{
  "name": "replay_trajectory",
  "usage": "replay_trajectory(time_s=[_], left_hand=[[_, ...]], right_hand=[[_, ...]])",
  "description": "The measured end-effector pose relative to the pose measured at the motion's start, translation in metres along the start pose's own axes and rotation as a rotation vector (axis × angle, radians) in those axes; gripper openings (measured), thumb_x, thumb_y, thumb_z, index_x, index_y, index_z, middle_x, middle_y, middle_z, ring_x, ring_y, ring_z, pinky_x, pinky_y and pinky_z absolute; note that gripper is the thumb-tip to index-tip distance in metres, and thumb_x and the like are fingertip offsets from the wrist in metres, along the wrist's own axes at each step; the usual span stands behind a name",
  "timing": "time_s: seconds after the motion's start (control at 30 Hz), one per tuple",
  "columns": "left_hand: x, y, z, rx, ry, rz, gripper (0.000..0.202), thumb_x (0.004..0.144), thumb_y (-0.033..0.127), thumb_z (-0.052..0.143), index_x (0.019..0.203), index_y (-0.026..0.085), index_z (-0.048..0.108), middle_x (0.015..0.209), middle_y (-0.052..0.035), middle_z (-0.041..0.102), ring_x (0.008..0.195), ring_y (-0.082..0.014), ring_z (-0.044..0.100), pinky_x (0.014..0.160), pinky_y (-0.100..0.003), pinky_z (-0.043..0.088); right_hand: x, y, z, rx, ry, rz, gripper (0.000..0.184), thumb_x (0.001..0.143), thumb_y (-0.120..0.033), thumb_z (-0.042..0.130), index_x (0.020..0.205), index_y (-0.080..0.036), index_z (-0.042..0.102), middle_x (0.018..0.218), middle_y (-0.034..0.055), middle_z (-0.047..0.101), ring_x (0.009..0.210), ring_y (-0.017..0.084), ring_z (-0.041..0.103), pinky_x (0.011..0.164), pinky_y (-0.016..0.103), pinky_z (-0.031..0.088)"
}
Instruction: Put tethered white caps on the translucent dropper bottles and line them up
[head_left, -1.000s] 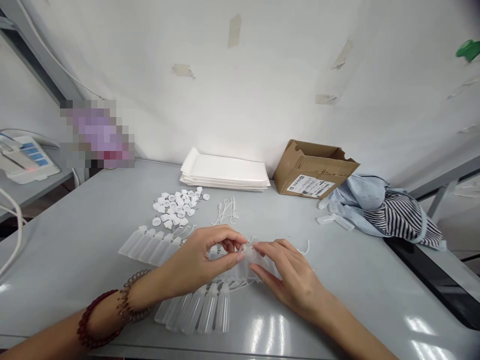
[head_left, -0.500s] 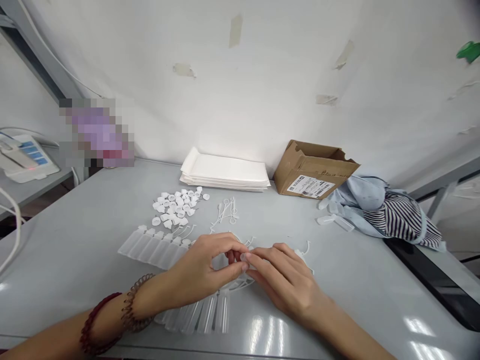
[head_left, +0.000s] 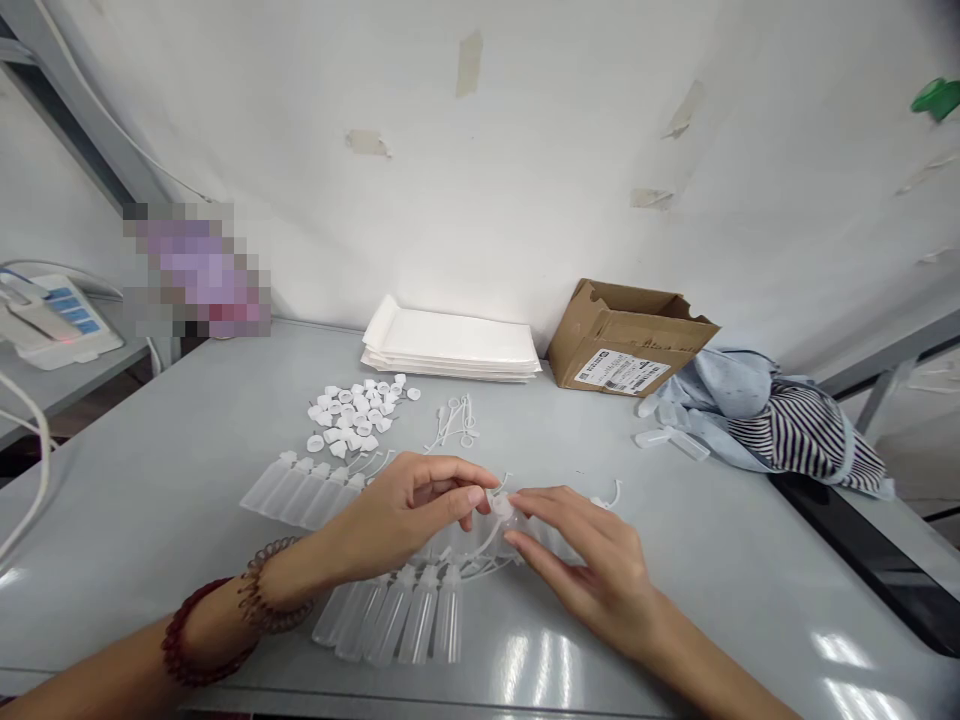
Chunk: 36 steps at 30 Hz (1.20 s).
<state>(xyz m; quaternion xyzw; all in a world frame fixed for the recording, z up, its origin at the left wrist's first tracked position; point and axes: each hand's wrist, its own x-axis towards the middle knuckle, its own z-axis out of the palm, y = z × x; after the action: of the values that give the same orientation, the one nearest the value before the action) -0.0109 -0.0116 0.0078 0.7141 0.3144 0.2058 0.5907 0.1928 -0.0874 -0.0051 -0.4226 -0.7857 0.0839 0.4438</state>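
My left hand (head_left: 405,515) and my right hand (head_left: 589,565) meet over the middle of the grey table (head_left: 150,490). Their fingertips pinch a small clear plastic bottle (head_left: 504,512) with a thin white strap on it. Just below my hands lies a row of several clear squeeze bottles (head_left: 397,620). A second row of bottles (head_left: 300,490) lies to the left of my left hand. A pile of small white caps (head_left: 352,412) and a few loose white straps (head_left: 454,420) lie farther back.
A stack of white padded envelopes (head_left: 450,350) and an open cardboard box (head_left: 626,340) stand by the wall. Blue and striped cloth (head_left: 780,420) lies at the right, with two loose bottles (head_left: 667,440) beside it. A white device (head_left: 52,320) sits on a side surface at left.
My hands dipped toward the table half a second ago and have lifted slightly again, still pinched together on the small bottle. The rows of bottles have not moved.
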Motion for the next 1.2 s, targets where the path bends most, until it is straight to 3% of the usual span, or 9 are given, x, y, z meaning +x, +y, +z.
replay_trajectory(time_s=[0.1,0.17,0.3,0.53,0.8,1.0,1.2], left_hand=[[-0.002,0.001,0.002,0.018,-0.005,0.091,0.027,0.091,0.026,0.052,0.115,0.022,0.061,0.095,-0.0017,0.067,0.084,-0.0153,0.063,0.08,-0.031,0.053],[-0.005,0.002,0.006,0.084,0.002,0.168,0.034,0.087,0.024,0.057,0.121,0.024,0.056,0.102,-0.0018,0.064,0.086,-0.015,0.06,0.083,-0.033,0.052],[-0.007,0.0,0.015,0.266,0.065,0.264,0.053,0.078,0.024,0.071,0.125,0.025,0.047,0.108,-0.0035,0.059,0.092,-0.0179,0.056,0.086,-0.036,0.05],[-0.007,-0.014,0.024,0.393,0.084,0.343,0.069,0.074,0.025,0.076,0.13,0.026,0.036,0.119,-0.0071,0.053,0.105,-0.0231,0.053,0.089,-0.039,0.049],[-0.008,-0.011,0.026,0.492,0.118,0.462,0.056,0.079,0.016,0.066,0.127,0.024,0.037,0.117,-0.008,0.054,0.107,-0.0247,0.05,0.091,-0.041,0.046],[-0.007,-0.012,0.021,0.636,0.103,0.547,0.045,0.081,0.016,0.063,0.121,0.018,0.042,0.109,-0.0099,0.056,0.1,-0.0249,0.05,0.086,-0.039,0.046],[-0.008,-0.006,0.015,0.683,0.004,0.574,0.047,0.08,0.019,0.065,0.122,0.014,0.044,0.108,-0.0111,0.057,0.104,-0.0272,0.045,0.088,-0.04,0.044]], right_hand=[[0.006,-0.006,-0.004,0.433,-0.088,0.493,0.013,0.084,-0.025,0.067,0.095,-0.019,0.068,0.078,0.0036,0.073,0.069,0.015,0.069,0.065,0.028,0.057],[0.008,-0.007,-0.005,0.726,-0.142,0.738,0.016,0.082,-0.032,0.068,0.092,-0.019,0.068,0.078,0.0036,0.074,0.07,0.016,0.069,0.067,0.028,0.056],[0.008,-0.003,0.001,1.085,-0.153,0.91,0.023,0.078,-0.037,0.073,0.091,-0.019,0.065,0.081,0.0033,0.074,0.07,0.015,0.07,0.07,0.028,0.054],[0.007,-0.001,0.01,1.184,-0.137,0.945,0.025,0.078,-0.038,0.073,0.092,-0.019,0.063,0.083,0.004,0.073,0.076,0.016,0.07,0.073,0.028,0.051],[0.006,0.002,0.012,1.102,-0.119,0.93,0.03,0.076,-0.043,0.073,0.092,-0.02,0.06,0.084,0.0054,0.072,0.083,0.02,0.07,0.074,0.031,0.051],[0.007,0.006,0.011,1.065,-0.189,0.864,0.028,0.079,-0.042,0.071,0.09,-0.02,0.058,0.083,0.0042,0.071,0.082,0.019,0.069,0.075,0.032,0.05],[0.007,0.016,0.005,0.902,-0.153,0.769,0.057,0.058,-0.051,0.084,0.099,-0.021,0.058,0.088,0.0039,0.069,0.08,0.019,0.066,0.069,0.03,0.05]])
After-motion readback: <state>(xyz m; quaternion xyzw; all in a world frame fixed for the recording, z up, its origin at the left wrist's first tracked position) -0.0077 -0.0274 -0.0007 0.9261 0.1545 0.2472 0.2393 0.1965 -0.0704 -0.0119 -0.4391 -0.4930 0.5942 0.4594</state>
